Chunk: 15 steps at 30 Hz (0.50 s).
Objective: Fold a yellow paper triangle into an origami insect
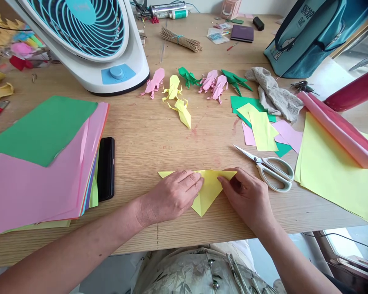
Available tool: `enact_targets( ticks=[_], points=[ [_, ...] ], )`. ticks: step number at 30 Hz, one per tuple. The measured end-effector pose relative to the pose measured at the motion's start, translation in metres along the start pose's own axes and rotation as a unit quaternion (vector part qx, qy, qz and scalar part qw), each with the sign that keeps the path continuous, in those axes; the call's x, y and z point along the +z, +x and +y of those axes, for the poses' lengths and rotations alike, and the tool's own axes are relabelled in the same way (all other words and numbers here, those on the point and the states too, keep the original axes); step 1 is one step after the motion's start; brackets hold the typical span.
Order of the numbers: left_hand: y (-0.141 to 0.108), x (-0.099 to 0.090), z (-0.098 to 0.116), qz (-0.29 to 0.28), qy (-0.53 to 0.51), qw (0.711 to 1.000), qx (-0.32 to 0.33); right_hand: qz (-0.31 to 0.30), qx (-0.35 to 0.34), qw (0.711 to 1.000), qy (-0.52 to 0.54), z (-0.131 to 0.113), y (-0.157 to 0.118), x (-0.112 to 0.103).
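A sheet of yellow origami paper point(209, 190), folded into a triangle, lies near the table's front edge with one point toward me. My left hand point(179, 192) rests on its left half, fingers lying flat across the paper. At the right corner my right hand point(245, 194) pinches the paper's edge between thumb and fingers. Scissors with pale grey handles point(276, 173) lie just right of that hand, blades pointing away to the left. Beyond the paper stand several folded paper figures, among them a yellow one point(181, 112), a pink one point(154, 83) and a green one point(188, 76).
At the left, a stack of coloured paper point(39, 188) lies beside a black phone point(106, 169), behind them a white fan point(116, 75). Paper scraps point(263, 130), a grey cloth point(276, 92), yellow sheets point(334, 175) and a red bottle point(355, 90) occupy the right, below a teal bag point(303, 45).
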<state>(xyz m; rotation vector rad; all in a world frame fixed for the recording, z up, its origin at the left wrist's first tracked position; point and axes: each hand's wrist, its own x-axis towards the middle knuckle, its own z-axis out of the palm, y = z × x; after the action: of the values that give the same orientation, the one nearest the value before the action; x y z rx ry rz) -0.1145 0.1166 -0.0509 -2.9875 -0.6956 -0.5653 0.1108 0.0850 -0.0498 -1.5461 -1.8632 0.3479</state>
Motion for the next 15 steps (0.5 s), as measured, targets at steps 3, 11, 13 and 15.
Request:
enact_targets(
  ticks=[3,11,13,15],
  points=[
    [-0.0008,-0.0001,-0.0007,0.025,-0.003,1.0,0.002,-0.006,-0.02,1.0,0.01,-0.0018,-0.0001,-0.0005],
    [-0.0027,-0.0003,-0.002,0.027,0.014,0.999,0.016,-0.004,-0.106,0.994,-0.008,-0.0021,-0.0033,-0.0003],
    [-0.0033,0.0003,-0.002,0.028,0.015,0.999,0.02,-0.006,-0.135,0.991,-0.017,-0.0009,-0.0052,0.0],
    [-0.0035,0.0004,-0.0014,0.027,0.012,0.999,0.017,-0.016,-0.16,0.987,-0.021,-0.0001,-0.0068,-0.0002]
  ],
)
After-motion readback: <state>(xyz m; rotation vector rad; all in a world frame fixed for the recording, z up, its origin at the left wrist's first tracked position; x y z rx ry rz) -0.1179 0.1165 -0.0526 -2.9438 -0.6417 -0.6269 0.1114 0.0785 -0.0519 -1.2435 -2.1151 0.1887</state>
